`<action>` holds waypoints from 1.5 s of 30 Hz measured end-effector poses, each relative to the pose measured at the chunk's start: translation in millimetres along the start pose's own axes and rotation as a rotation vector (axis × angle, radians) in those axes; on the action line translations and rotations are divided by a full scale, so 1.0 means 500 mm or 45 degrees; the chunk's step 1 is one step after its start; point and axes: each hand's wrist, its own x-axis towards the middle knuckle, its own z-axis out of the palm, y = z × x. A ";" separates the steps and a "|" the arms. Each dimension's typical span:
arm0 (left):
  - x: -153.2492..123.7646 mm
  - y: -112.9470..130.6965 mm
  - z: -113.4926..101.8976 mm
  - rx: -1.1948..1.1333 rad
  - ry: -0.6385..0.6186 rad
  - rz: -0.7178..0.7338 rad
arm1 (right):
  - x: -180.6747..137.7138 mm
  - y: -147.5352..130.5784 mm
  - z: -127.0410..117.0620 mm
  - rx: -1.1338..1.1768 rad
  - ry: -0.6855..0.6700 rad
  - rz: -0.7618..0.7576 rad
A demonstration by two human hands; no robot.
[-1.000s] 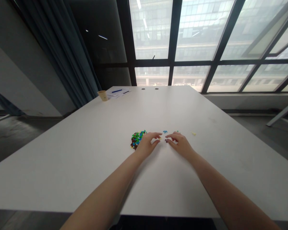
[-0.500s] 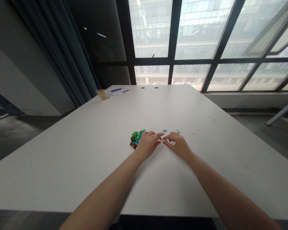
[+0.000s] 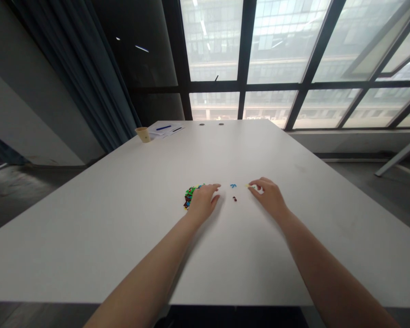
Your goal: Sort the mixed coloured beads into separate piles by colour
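Note:
My left hand (image 3: 203,200) rests by a heap of small plastic building pieces (image 3: 188,197), green, blue, dark brown and yellow, covering its right part. Its thumb and index finger are apart with nothing between them. Farther right, my right hand (image 3: 269,195) pinches a tiny yellow piece (image 3: 247,185) at its fingertips, low over the table. Between the hands lie a few blue pieces (image 3: 233,186) and, nearer me, a couple of dark brown pieces (image 3: 234,199). The green pieces beside the right fingers are mostly hidden by that hand.
The white table (image 3: 150,237) stretches away to large windows. A paper cup (image 3: 143,135) stands at the far left edge, beside papers (image 3: 157,132) with a blue pen (image 3: 163,127). Two dark round spots (image 3: 221,124) show at the far end.
My hands have moved apart. The right one went right and slightly away from me with the yellow piece; the left drew back a little left, its fingers opening. The dark brown pieces are uncovered.

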 end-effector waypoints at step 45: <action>-0.005 0.034 0.001 -0.484 -0.027 0.144 | -0.026 -0.079 0.030 0.346 -0.240 -0.232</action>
